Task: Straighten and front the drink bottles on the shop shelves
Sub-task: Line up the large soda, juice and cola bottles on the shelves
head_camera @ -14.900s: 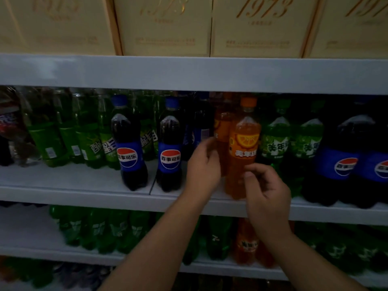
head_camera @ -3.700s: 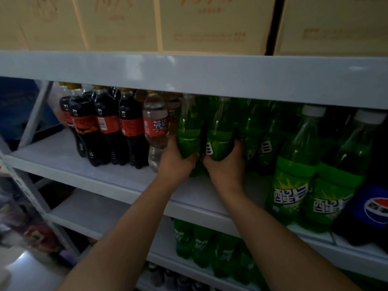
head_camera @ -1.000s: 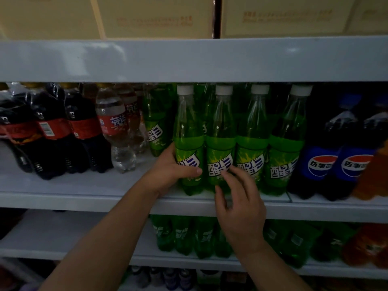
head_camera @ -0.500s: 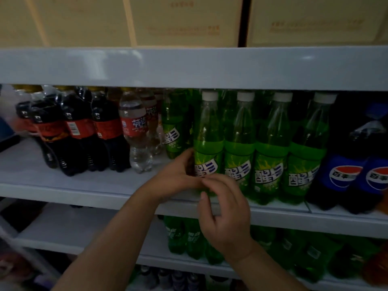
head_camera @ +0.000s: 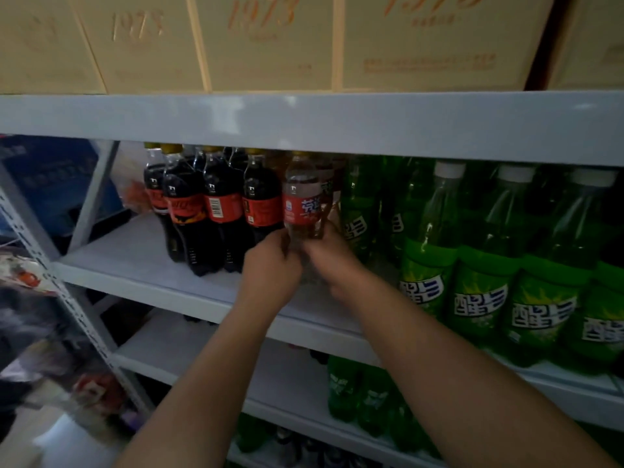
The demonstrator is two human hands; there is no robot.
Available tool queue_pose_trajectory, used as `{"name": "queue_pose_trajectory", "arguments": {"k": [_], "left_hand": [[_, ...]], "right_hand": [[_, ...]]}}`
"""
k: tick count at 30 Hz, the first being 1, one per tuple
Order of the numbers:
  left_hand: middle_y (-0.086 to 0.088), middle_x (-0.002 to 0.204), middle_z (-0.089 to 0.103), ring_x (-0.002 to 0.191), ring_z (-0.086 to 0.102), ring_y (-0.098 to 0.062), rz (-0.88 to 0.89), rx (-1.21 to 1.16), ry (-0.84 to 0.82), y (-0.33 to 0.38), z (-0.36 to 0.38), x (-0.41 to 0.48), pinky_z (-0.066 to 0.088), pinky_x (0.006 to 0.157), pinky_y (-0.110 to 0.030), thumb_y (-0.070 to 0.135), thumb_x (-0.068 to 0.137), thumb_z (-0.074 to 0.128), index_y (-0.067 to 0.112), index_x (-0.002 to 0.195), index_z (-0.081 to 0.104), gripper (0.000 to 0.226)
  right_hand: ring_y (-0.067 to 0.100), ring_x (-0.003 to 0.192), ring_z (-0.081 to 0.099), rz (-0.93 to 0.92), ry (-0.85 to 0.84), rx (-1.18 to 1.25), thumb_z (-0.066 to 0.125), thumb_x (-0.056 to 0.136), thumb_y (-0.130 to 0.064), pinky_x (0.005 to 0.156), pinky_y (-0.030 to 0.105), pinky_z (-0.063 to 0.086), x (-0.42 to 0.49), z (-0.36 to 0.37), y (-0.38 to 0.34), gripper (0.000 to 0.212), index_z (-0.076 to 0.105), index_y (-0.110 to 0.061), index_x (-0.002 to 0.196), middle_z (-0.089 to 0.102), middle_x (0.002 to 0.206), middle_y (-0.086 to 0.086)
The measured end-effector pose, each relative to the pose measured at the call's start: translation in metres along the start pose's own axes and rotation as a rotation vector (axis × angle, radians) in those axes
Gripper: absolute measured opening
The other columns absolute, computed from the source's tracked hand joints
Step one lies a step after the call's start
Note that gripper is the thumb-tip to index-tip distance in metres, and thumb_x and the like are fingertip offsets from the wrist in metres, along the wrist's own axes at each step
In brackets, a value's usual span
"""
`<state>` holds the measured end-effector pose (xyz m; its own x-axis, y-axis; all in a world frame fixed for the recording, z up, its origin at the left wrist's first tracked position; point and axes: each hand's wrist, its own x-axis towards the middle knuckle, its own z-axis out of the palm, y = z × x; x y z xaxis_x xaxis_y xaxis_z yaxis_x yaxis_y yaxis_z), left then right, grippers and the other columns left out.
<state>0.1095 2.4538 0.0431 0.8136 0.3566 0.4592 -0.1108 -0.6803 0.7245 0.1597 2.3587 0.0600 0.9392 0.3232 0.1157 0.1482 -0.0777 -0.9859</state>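
- Half a second ago both hands were on a green bottle at the front of the shelf. Now they have moved left to the clear bottle [head_camera: 302,204] with the red label.
- The left hand [head_camera: 270,268] and the right hand [head_camera: 332,261] are close together. Their fingers curl round the low part of the clear bottle, one hand on each side.
- The clear bottle is on the middle shelf [head_camera: 135,261], between the dark bottles [head_camera: 219,211] on its left and the green bottles [head_camera: 483,265] on its right. It sits back from the front edge. The hands hide its bottom, so I cannot tell if it stands or is lifted.
- The clear bottle is round, see-through plastic with a shiny red wrap.
- The dark bottles are almost black, with red labels and yellow caps. They stand packed tight together.
- The green bottles are tall, smooth and shiny, with white caps. The ones on the right stand in a row at the front edge.
- The shelf is flat, smooth and pale grey. Its left end is bare, from the dark bottles out to the post [head_camera: 40,251], a grey metal strip with holes.
- More bare shelf lies in front of the dark bottles and the clear bottle, up to the front edge.
- The board above sits just over the caps, so there is little room upward. Tan card boxes [head_camera: 270,38] stand on it.
- The lower shelf [head_camera: 189,349] is bare on the left.
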Motion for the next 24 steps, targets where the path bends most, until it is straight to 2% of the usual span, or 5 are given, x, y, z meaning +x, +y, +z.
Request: {"name": "queue_pose_trajectory", "arguments": {"k": [4,8,15,20,24], "left_hand": [[0.006,0.101,0.065,0.088,0.059,-0.017,-0.073,-0.135,-0.07,0.006,0.013,-0.001,0.042,0.065,-0.023,0.03,0.082,0.048,0.031,0.116,0.058,0.035],[0.004,0.103,0.067,0.092,0.062,-0.016,0.073,-0.085,-0.04,0.006,0.022,-0.002,0.042,0.066,-0.023,0.026,0.088,0.057,0.026,0.117,0.055,0.029],[0.004,0.111,0.068,0.099,0.064,-0.014,0.073,-0.04,0.013,0.01,0.034,-0.004,0.053,0.083,-0.035,0.039,0.075,0.077,0.025,0.126,0.055,0.058],[0.023,0.107,0.064,0.1,0.058,0.011,0.108,-0.238,-0.073,0.009,0.039,-0.021,0.047,0.081,-0.011,0.036,0.068,0.08,0.034,0.128,0.053,0.065],[0.015,0.112,0.065,0.101,0.061,0.002,0.125,-0.29,-0.119,0.019,0.05,-0.031,0.055,0.086,-0.034,0.036,0.07,0.08,0.029,0.126,0.055,0.062]], "right_hand": [[0.018,0.102,0.062,-0.004,-0.015,0.057,0.062,0.089,-0.022,0.089,0.038,0.053,0.003,-0.006,0.013,0.045,0.05,-0.029,0.132,0.064,0.119,0.002],[0.005,0.1,0.061,-0.041,0.058,0.109,0.051,0.094,-0.015,0.076,0.019,0.051,-0.013,-0.015,0.024,0.036,0.058,-0.035,0.122,0.065,0.113,-0.01],[-0.001,0.121,0.049,-0.118,0.061,0.13,0.04,0.085,0.007,0.108,0.031,0.037,-0.062,-0.037,0.031,0.067,0.05,-0.036,0.134,0.054,0.131,-0.02],[-0.005,0.102,0.061,-0.29,0.122,0.04,0.049,0.079,-0.005,0.082,0.009,0.046,-0.111,-0.06,0.035,0.054,0.059,-0.046,0.114,0.065,0.108,-0.027],[0.006,0.078,0.067,-0.5,0.447,-0.137,0.051,0.082,-0.021,0.066,0.022,0.055,-0.137,-0.077,0.038,0.025,0.065,-0.04,0.092,0.069,0.086,-0.016]]}}
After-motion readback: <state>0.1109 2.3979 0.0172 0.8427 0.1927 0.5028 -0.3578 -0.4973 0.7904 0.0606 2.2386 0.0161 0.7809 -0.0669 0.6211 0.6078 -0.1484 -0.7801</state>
